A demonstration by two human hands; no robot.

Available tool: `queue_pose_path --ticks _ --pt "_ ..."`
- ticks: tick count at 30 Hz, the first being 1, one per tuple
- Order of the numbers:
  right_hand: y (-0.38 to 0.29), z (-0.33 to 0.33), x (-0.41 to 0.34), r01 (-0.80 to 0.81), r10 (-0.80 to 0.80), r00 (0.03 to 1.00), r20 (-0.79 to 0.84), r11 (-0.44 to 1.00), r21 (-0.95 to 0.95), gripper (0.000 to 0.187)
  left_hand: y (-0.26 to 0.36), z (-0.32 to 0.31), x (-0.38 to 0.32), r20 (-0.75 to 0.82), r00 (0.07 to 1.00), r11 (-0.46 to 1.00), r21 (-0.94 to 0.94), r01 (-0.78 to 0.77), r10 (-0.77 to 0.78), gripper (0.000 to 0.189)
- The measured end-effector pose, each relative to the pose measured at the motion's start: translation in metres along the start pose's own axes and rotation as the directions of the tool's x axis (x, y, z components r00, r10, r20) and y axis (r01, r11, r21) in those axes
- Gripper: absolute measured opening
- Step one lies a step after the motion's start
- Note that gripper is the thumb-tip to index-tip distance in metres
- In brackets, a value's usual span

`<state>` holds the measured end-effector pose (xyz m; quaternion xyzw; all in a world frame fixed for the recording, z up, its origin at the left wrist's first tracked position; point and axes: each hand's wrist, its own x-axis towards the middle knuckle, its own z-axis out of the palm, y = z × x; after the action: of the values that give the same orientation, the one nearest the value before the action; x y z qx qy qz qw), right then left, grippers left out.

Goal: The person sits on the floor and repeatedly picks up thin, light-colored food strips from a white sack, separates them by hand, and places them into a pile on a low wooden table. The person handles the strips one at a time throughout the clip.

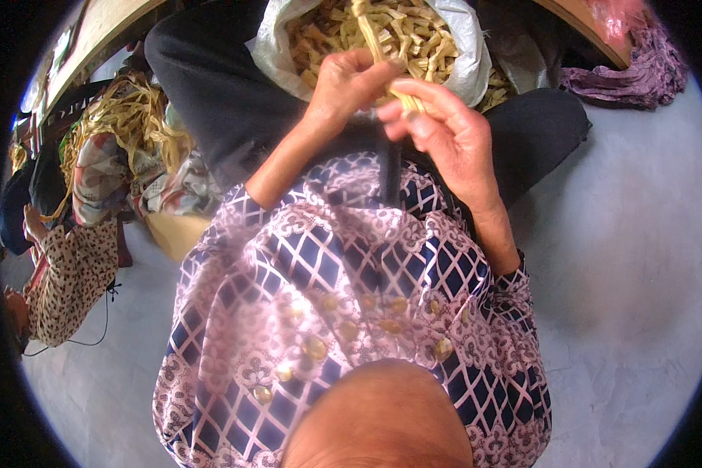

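A strip of pale yellow dried plant fibre (pixel 372 36) with a knot at its upper end is pinched between the thumb and fingers of my left hand (pixel 354 76). The strip slants down to my right hand (pixel 441 120), whose thumb and fingers close on its lower part. Both hands are close together, above my lap and at the near rim of a white woven sack (pixel 465 52). Inside the sack lie many short pieces of knotted dried fibre (pixel 339 29). My right fingertips are slightly blurred.
At left, a bundle of long dried fibre strips (pixel 134 111) lies on patterned cloth (pixel 99 175), beside another person's sleeve (pixel 76 281). A thin black cable (pixel 105 319) runs along the grey floor (pixel 620 263). Crumpled purple cloth (pixel 626 79) lies at upper right near a curved wooden edge (pixel 591 29).
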<state>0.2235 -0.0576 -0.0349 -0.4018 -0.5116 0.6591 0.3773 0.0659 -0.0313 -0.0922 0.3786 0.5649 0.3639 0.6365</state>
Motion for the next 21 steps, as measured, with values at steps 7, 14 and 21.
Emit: queue_pose_path --ticks 7,14,21 --pt "-0.006 -0.018 0.019 0.164 -0.133 0.986 0.096 0.83 -0.534 0.015 0.013 0.004 -0.012 0.261 0.965 0.983 0.18 -0.019 -0.029 0.014" --pt "0.028 -0.016 0.034 0.248 -0.345 0.938 -0.025 0.722 -0.646 0.015 0.011 0.002 -0.009 0.243 0.92 0.684 0.615 -0.392 0.309 0.017" --pt "0.034 -0.014 0.023 -0.18 0.189 0.959 -0.211 0.982 0.065 0.016 0.026 0.002 -0.01 0.259 0.727 0.577 0.466 -0.671 0.636 0.037"
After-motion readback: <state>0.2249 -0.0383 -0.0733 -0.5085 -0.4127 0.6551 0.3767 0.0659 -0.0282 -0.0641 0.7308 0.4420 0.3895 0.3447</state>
